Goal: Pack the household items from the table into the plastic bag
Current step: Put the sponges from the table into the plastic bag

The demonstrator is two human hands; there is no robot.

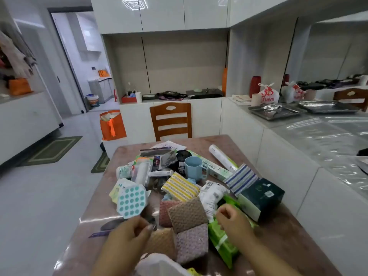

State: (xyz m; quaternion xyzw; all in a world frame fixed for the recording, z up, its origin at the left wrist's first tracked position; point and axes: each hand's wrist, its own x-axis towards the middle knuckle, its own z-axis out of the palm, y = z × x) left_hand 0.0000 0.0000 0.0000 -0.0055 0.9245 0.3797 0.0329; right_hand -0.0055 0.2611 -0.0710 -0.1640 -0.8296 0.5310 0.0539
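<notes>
One head-worn wide-angle view looks forward and down, close over the cluttered pinkish glossy table (264, 232), edges apparently warped.

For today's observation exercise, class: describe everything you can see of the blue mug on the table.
The blue mug is pale matte blue, plastic by its look, with faceted sides and a loop handle facing right. It stands upright, open end up, in the middle of the pile on the table. A black roll sits close behind it, and a long green-and-white box runs behind its handle. Neither hand touches it.
</notes>
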